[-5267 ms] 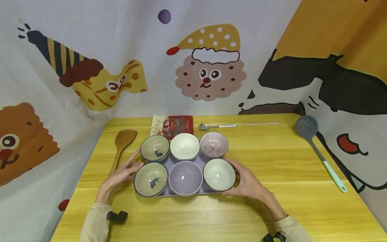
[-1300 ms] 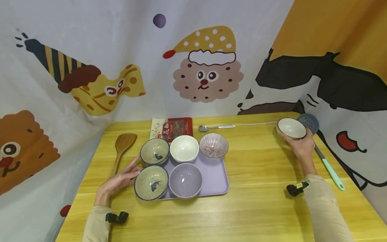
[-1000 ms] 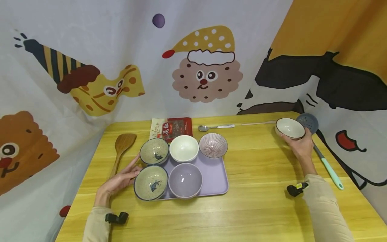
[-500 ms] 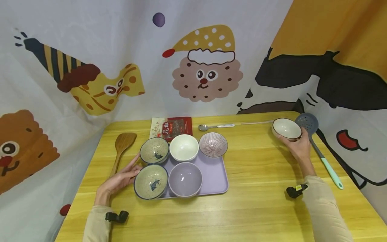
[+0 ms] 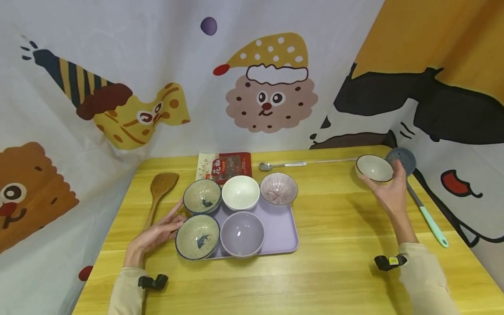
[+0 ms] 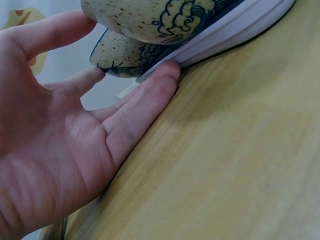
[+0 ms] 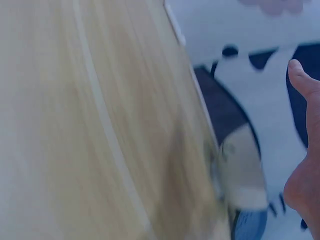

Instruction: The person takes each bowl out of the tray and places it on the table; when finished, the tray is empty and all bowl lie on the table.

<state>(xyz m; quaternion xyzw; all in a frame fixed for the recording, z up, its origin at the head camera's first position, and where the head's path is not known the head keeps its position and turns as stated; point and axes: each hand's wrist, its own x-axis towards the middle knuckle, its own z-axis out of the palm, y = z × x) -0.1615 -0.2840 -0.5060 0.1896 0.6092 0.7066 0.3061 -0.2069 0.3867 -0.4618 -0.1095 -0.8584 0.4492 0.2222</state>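
A white bowl with a dark rim (image 5: pixel 374 168) stands at the back right of the table. My right hand (image 5: pixel 391 199) is just in front of it, thumb and fingers spread; the right wrist view shows a gap between hand and bowl. On the lilac tray (image 5: pixel 281 232) stand two speckled fish bowls, front (image 5: pixel 197 237) and back (image 5: pixel 202 195), a white bowl (image 5: pixel 240 193), a striped bowl (image 5: pixel 278 188) and a purple bowl (image 5: pixel 242 234). With fingers extended, my left hand (image 5: pixel 155 234) touches both fish bowls; its lower fingers reach the tray's edge (image 6: pixel 220 42).
Left of the tray lies a wooden spatula (image 5: pixel 160 186). Behind it are a red spice packet (image 5: pixel 232 167), a small spoon (image 5: pixel 281 165) and a thin pale strip (image 5: pixel 336 160). A grey skimmer with a mint handle (image 5: pixel 431 223) lies along the right edge.
Earlier the dark-rimmed white bowl stood at the tray's front right; my right hand carried it to the back right. Now that hand has let go and drawn back slightly. My left hand stays put.
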